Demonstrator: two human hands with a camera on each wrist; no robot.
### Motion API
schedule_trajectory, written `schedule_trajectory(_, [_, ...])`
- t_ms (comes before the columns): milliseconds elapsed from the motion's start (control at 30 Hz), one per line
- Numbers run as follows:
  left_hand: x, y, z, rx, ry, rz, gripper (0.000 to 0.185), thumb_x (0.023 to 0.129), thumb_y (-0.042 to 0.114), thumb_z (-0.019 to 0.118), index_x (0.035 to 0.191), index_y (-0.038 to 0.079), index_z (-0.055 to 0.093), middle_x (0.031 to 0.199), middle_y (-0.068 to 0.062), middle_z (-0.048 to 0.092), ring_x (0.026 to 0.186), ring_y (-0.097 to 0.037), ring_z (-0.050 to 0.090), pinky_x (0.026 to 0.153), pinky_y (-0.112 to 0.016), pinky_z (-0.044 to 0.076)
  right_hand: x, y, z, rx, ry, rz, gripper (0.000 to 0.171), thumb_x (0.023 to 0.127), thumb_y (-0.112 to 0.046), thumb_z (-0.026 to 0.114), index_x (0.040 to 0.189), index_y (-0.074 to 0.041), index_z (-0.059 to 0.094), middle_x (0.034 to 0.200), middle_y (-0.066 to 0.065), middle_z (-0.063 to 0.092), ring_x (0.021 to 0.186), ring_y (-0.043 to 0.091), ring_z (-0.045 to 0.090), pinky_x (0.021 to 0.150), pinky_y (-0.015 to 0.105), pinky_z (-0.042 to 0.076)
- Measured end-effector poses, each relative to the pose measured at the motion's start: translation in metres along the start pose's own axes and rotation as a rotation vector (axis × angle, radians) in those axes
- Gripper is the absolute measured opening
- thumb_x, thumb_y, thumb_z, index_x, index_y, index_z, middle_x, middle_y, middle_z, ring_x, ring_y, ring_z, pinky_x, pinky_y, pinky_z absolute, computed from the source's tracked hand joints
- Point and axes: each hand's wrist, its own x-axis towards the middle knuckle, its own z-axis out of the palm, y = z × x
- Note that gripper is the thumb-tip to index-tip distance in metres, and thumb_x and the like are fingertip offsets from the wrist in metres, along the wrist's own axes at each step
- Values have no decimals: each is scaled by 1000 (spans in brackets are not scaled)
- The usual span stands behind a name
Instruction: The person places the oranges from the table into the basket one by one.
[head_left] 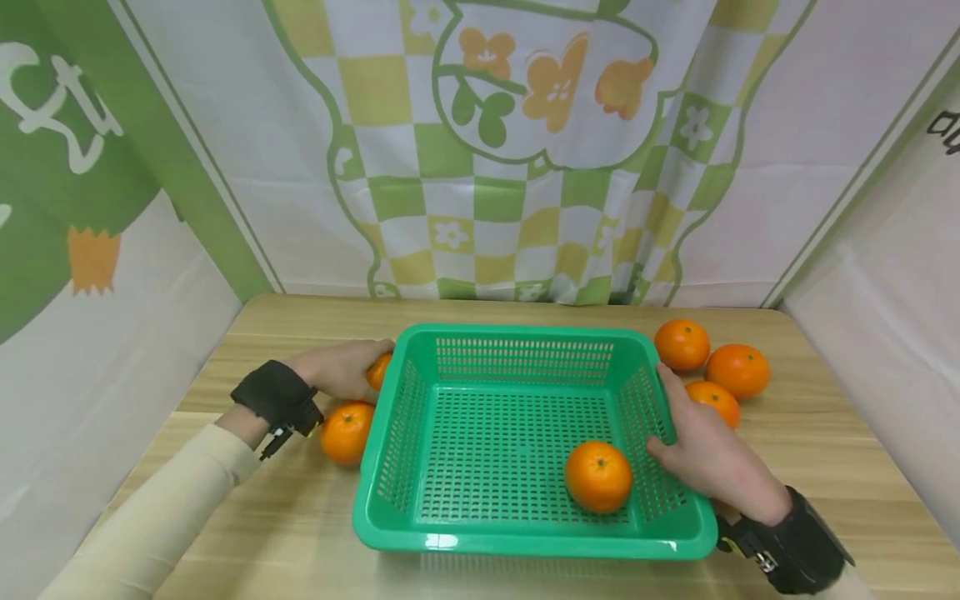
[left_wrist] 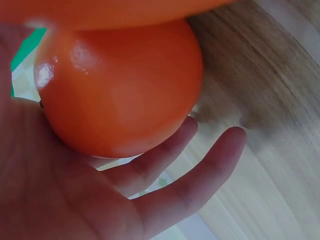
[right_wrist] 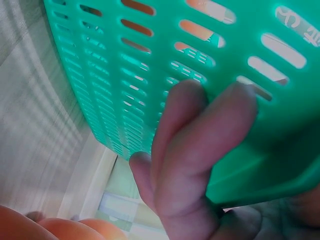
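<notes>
While my left hand (head_left: 345,368) cups its fingers round an orange (head_left: 378,372) just outside the left wall of a green basket (head_left: 517,546), my right hand (head_left: 712,454) grips the basket's right rim, thumb inside, other fingers against the slotted outer wall. Through the left wrist view I see the cupped fruit against the palm, two fingers spread apart from each other. A second orange (head_left: 348,433) sits close by, beside the basket. Inside, one orange (head_left: 598,477) rests toward the near right corner. Three more oranges (head_left: 738,372) lie on the wooden desk (head_left: 240,517) to the right, one partly hidden by my right hand.
</notes>
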Motion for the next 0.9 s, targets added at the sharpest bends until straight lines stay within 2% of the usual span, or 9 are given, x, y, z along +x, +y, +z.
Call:
schedule_trajectory(167, [3, 2, 0, 53, 14, -12, 60, 85, 30, 86, 131, 9, 53, 113, -10, 66, 97, -22, 63, 85, -38, 57, 0, 0, -1, -2, 0, -1, 104, 94, -7, 69, 167, 0, -4, 106, 32, 71, 61, 13, 68, 51, 23, 58])
schedule_trajectory(300, [2, 4, 1, 91, 37, -29, 73, 82, 30, 89, 141, 9, 52, 119, -12, 65, 102, -25, 61, 89, -42, 56, 1, -1, -1, -20, 3, -4, 104, 94, -8, 69, 167, 1, -4, 106, 31, 71, 62, 13, 67, 53, 24, 58])
schedule_trajectory(433, [3, 3, 2, 112, 51, -19, 77, 80, 28, 89, 145, 10, 51, 123, -14, 63, 104, -27, 60, 92, -46, 56, 2, -2, -1, -31, 8, -7, 104, 93, -8, 70, 167, 1, -3, 103, 29, 72, 61, 13, 67, 53, 25, 57])
schedule_trajectory(600, [4, 2, 3, 136, 51, 10, 78, 81, 25, 87, 148, 12, 49, 126, -16, 62, 108, -29, 60, 97, -52, 55, 1, -1, -1, -3, 3, -5, 104, 94, -7, 69, 167, 0, -5, 110, 35, 70, 63, 13, 69, 53, 24, 58])
schedule_trajectory(733, [4, 4, 3, 150, 42, 10, 79, 82, 25, 86, 149, 12, 48, 122, -14, 63, 104, -27, 60, 94, -49, 55, 1, 1, -1, 8, 1, -3, 105, 94, -7, 69, 167, -1, -5, 115, 37, 68, 64, 13, 69, 52, 24, 58])
schedule_trajectory(900, [1, 7, 1, 129, 53, 13, 75, 80, 26, 88, 143, 11, 50, 121, -15, 62, 100, -26, 59, 86, -43, 56, 1, 0, -1, 9, 2, -3, 104, 94, -7, 69, 167, 0, -5, 115, 38, 67, 64, 13, 69, 52, 23, 58])
